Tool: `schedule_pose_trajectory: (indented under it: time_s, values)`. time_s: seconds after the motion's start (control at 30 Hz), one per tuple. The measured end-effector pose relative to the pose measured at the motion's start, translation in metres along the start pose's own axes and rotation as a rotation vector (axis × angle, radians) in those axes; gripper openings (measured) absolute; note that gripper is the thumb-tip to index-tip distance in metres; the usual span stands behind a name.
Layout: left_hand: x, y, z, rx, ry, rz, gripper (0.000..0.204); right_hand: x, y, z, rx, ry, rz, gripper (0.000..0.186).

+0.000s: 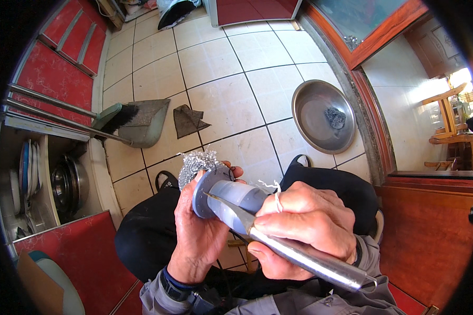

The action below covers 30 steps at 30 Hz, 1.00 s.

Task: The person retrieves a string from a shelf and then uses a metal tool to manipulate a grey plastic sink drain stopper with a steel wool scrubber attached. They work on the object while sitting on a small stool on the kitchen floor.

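My left hand (197, 239) is wrapped round a grey plastic cylinder with a wide flange (235, 195), held tilted above my lap. At the far side of the flange, a silvery steel wool scourer (195, 167) sits against the fingers of that hand. My right hand (312, 223) grips a small knife with a shiny metal handle (312, 260) and a hanging ring at its end. The narrow blade lies along the cylinder's side, its tip close to the flange. White string is tied round one right finger.
On the tiled floor (223, 110) stand a steel basin (306, 123) with a dark grey rag (335, 118) inside, a crumpled brown cloth (189, 121) and a dustpan (155, 123) with a broom (118, 118). An open cabinet at left holds plates (31, 168) and pans (71, 184).
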<state>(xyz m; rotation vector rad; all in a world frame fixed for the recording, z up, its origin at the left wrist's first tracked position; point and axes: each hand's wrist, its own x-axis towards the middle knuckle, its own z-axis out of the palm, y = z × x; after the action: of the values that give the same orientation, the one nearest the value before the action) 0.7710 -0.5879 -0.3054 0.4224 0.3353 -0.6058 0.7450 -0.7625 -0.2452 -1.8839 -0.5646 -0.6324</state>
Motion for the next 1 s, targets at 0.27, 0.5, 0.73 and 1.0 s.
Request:
schedule_pose_trajectory:
  time_s: [0.27,0.5,0.73,1.0]
  values:
    - [0.0012,0.0007,-0.0036,-0.032,-0.006,-0.015,0.049,-0.0009,-0.0068,-0.0022,0.004,-0.018,0.102,0.035]
    - [0.0019,0.0011,-0.0057,-0.026,-0.012,-0.017,0.049,-0.0011,-0.0006,0.0011,-0.004,-0.008,0.025,0.037]
    - [0.0003,-0.0017,-0.0048,0.037,0.005,0.063,0.047,-0.0033,-0.0029,0.0023,-0.035,-0.013,0.009,0.036]
    - [0.0028,-0.0015,0.0001,0.060,0.042,0.054,0.056,-0.0042,-0.0055,0.0025,-0.045,-0.036,0.027,0.034]
